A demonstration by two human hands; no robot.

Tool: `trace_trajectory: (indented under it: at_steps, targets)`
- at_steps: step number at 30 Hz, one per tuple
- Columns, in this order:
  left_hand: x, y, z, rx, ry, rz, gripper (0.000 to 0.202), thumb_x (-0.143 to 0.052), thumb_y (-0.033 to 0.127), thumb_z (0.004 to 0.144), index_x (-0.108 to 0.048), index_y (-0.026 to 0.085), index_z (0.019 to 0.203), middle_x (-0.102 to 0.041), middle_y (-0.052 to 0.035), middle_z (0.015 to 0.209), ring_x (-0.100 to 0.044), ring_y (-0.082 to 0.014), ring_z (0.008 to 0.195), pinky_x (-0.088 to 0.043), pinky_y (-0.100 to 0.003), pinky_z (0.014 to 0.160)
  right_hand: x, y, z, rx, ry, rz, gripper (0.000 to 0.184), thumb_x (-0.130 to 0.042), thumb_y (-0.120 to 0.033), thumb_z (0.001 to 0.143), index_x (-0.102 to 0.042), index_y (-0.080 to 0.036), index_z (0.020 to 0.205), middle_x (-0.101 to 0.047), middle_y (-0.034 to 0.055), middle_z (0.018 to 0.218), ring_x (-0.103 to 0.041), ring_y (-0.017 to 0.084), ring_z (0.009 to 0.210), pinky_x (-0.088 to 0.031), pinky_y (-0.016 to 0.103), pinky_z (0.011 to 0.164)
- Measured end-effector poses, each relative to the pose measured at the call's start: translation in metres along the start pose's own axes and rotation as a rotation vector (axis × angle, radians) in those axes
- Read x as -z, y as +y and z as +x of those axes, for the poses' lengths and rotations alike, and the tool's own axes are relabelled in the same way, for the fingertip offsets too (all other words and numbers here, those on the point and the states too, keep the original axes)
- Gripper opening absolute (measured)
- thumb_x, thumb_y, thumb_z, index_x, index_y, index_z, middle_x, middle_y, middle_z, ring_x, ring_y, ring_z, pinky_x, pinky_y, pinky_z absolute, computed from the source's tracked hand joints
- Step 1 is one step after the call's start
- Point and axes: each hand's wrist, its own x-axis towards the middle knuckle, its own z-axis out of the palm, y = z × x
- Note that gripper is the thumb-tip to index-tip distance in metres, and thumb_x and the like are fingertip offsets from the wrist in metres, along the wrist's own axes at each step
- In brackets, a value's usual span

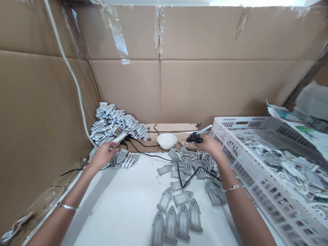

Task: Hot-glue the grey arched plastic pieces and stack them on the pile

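Note:
At the back left, my left hand [105, 154] is closed round the near end of a white power strip [121, 138], with black plugs and cords at its far end. My right hand [210, 145] grips a black glue gun [194, 137] at the back right, and a pale glue stick [205, 128] pokes out of it. A black cord [155, 155] trails across the table. Small grey arched pieces [170, 225] lie in a loose row at the front, and a heap of similar pieces [189, 163] sits below my right hand.
Stacked white-edged pieces [115, 121] fill the back left corner. A white bowl [167, 141] stands at the back centre. On the right, a white plastic crate [242, 166] holds many more pieces and papers. Cardboard walls [206, 81] enclose the white table [111, 215]. A white cable [71, 69] hangs left.

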Motion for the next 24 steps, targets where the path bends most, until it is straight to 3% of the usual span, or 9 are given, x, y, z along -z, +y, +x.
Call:
trace_trajectory:
  at_steps: [2, 6, 9, 13, 17, 21, 24]
  targets:
    - [-0.01, 0.017, -0.021, -0.094, -0.031, 0.047, 0.035, -0.056, 0.049, 0.08, -0.067, 0.019, 0.094, -0.073, -0.009, 0.094, -0.065, -0.0273, 0.085, -0.045, -0.032, 0.076, -0.001, 0.002, 0.002, -0.021, -0.011, -0.006, 0.047, -0.055, -0.048, 0.083, -0.07, -0.017, 0.115, -0.072, 0.0169, 0.113, -0.068, 0.031, 0.105, -0.051, 0.035, 0.08]
    - [-0.051, 0.055, -0.074, -0.221, -0.401, -0.018, 0.038, -0.05, 0.053, 0.088, -0.067, 0.019, 0.088, -0.07, -0.0083, 0.09, -0.064, -0.026, 0.082, -0.046, -0.033, 0.073, -0.008, 0.005, 0.006, -0.034, -0.037, -0.027, 0.044, -0.058, -0.043, 0.082, -0.071, -0.016, 0.114, -0.072, 0.0185, 0.112, -0.069, 0.031, 0.104, -0.052, 0.035, 0.08]
    - [-0.089, 0.081, -0.096, -0.259, -0.412, 0.049, 0.035, -0.05, 0.046, 0.091, -0.065, 0.017, 0.104, -0.067, -0.0134, 0.106, -0.062, -0.0295, 0.1, -0.046, -0.037, 0.086, -0.012, 0.005, 0.006, -0.041, -0.034, -0.048, 0.042, -0.061, -0.041, 0.081, -0.071, -0.017, 0.114, -0.072, 0.018, 0.113, -0.068, 0.031, 0.106, -0.052, 0.035, 0.082]
    - [-0.125, 0.11, -0.089, -0.34, -0.426, 0.127, 0.035, -0.049, 0.033, 0.093, -0.059, 0.012, 0.119, -0.06, -0.0196, 0.12, -0.052, -0.0339, 0.118, -0.039, -0.042, 0.101, -0.008, 0.006, 0.002, -0.074, 0.023, -0.074, 0.041, -0.06, -0.033, 0.083, -0.07, -0.013, 0.117, -0.07, 0.0211, 0.117, -0.066, 0.032, 0.11, -0.051, 0.037, 0.087]
    - [-0.14, 0.128, -0.072, -0.332, -0.459, 0.127, 0.024, -0.057, 0.024, 0.086, -0.063, 0.013, 0.106, -0.062, -0.0187, 0.114, -0.051, -0.0354, 0.115, -0.037, -0.043, 0.1, 0.002, 0.008, -0.001, -0.066, 0.064, -0.05, 0.039, -0.053, -0.031, 0.087, -0.071, -0.012, 0.116, -0.071, 0.0221, 0.115, -0.067, 0.032, 0.109, -0.051, 0.038, 0.088]
    - [-0.142, 0.121, -0.062, -0.261, -0.489, 0.086, 0.017, -0.069, 0.028, 0.071, -0.063, 0.017, 0.082, -0.066, -0.0117, 0.093, -0.057, -0.032, 0.098, -0.043, -0.037, 0.083, 0.012, 0.005, -0.007, -0.04, 0.097, -0.015, 0.039, -0.053, -0.034, 0.087, -0.072, -0.016, 0.115, -0.072, 0.0192, 0.113, -0.067, 0.032, 0.108, -0.05, 0.037, 0.088]
    - [-0.134, 0.109, -0.057, -0.214, -0.539, 0.009, 0.027, -0.071, 0.041, 0.065, -0.055, 0.02, 0.061, -0.059, -0.0022, 0.066, -0.056, -0.0227, 0.072, -0.04, -0.029, 0.063, 0.019, -0.004, -0.015, -0.013, 0.133, -0.001, 0.036, -0.051, -0.035, 0.089, -0.073, -0.019, 0.113, -0.072, 0.0173, 0.113, -0.067, 0.029, 0.108, -0.049, 0.033, 0.087]
